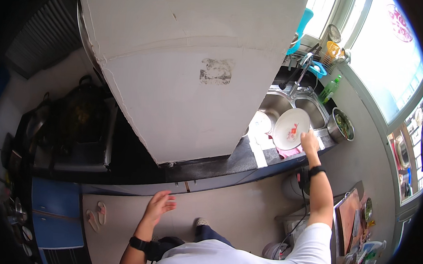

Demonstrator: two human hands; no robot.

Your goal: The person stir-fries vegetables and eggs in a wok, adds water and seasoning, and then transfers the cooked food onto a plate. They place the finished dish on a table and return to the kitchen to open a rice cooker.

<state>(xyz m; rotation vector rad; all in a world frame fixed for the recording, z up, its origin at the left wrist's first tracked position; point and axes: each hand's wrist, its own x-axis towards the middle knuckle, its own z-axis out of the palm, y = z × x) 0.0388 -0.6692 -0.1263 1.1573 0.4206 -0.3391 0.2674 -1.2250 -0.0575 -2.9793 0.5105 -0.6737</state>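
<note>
My right hand point(310, 142) grips the rim of a white plate point(286, 130) with a red flower print. The plate is tilted, its face towards me, over the front of the double-bowl steel sink. Under its lower edge a pink cloth point(290, 152) lies on the dark counter point(240, 157). Left of the plate, another white dish point(260, 123) rests at the sink's side, partly hidden by the wall corner. My left hand point(160, 205) hangs in the air before the cabinets, fingers apart, holding nothing.
A boxed-in white column point(184, 105) juts out ahead. Behind the sink point(307, 110) are a faucet point(302, 70) and a green detergent bottle point(329, 91). A steel pot point(341, 125) of greens stands right. A wok point(83, 107) sits on the stove at left; slippers point(96, 215) lie on the floor.
</note>
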